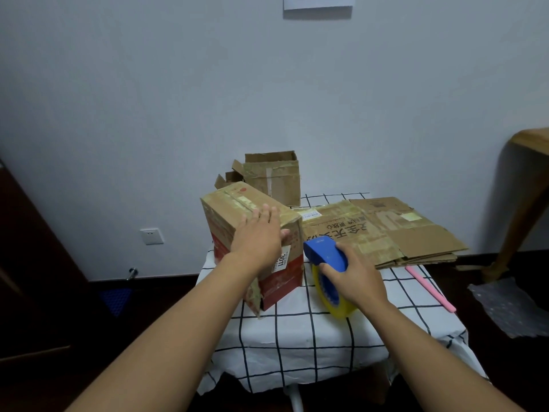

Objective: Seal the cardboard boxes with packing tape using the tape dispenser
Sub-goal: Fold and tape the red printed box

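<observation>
We pin the box (252,242) with left hand (261,233) flat, fingers spread, so it can't shift. Right hand (353,275) grips the dispenser (325,252) by the box's side, ready to tape.

Left hand (261,236) covers the near top corner of the tall box (255,248) and part of its white label (282,260); label print too small to read. Right hand (353,278) hides the rear of the blue tape dispenser (325,252). Wooden furniture (528,162) cut off at right edge, white paper (318,4) at top edge.
</observation>
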The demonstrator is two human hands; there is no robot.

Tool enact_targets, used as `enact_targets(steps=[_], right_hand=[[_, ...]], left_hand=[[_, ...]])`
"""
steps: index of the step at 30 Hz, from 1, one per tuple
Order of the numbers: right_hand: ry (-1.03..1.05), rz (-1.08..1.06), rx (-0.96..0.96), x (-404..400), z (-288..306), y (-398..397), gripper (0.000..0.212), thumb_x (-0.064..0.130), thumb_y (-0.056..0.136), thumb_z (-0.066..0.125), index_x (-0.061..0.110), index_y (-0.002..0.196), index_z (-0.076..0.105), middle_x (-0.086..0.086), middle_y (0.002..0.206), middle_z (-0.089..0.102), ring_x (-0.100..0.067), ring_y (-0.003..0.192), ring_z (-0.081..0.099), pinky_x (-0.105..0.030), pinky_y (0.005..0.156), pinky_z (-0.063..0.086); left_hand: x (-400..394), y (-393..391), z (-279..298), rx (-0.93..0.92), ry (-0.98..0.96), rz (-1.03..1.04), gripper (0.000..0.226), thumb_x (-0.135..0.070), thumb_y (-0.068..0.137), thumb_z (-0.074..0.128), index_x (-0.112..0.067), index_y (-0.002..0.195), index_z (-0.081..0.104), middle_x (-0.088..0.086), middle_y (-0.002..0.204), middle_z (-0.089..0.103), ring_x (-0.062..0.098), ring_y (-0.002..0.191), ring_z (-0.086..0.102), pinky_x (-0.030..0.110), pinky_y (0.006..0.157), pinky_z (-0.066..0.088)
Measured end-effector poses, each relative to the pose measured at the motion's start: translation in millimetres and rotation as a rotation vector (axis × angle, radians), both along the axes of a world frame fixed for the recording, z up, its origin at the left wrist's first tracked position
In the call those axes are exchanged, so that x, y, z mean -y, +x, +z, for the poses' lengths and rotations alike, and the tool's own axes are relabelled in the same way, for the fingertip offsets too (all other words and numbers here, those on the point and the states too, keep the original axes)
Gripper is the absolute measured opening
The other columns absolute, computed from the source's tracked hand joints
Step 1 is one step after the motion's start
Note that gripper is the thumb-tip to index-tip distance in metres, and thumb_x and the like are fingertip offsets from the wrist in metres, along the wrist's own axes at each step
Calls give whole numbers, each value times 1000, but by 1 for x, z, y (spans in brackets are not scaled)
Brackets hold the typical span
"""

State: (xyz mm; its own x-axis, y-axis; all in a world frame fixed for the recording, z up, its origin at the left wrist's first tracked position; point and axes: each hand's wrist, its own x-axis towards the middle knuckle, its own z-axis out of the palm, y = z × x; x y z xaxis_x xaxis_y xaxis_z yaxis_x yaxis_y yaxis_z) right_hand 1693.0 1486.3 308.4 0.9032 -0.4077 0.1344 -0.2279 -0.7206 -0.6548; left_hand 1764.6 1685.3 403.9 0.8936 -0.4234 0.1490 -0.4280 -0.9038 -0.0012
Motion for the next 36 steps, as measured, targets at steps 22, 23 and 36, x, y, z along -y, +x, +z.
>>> enact_targets(steps=[22, 23, 36], right_hand=[[-1, -33, -24, 0, -5, 8, 71, 69, 80, 56, 43, 144, 39, 7, 121, 62, -16, 88, 49, -34, 65, 41], [2, -38, -21, 0, -6, 7, 71, 69, 80, 56, 43, 144, 39, 7, 122, 61, -16, 89, 49, -34, 66, 41], [-9, -28, 1, -1, -6, 3, 70, 69, 81, 57, 43, 144, 39, 7, 128, 60, -17, 97, 54, -35, 69, 43]], left_hand=[[-66, 4, 0, 101, 62, -140, 84, -57, 96, 43, -16, 157, 1, 5, 165, 1, 20, 152, 0, 39, 121, 1], [-65, 3, -2, 112, 54, -119, 85, -58, 95, 43, -15, 157, 3, 6, 165, 3, 20, 152, 1, 39, 121, 2], [-81, 7, -6, 125, -105, -185, 78, -56, 92, 54, -23, 155, 21, -3, 162, 23, 16, 149, 18, 36, 119, 11]])
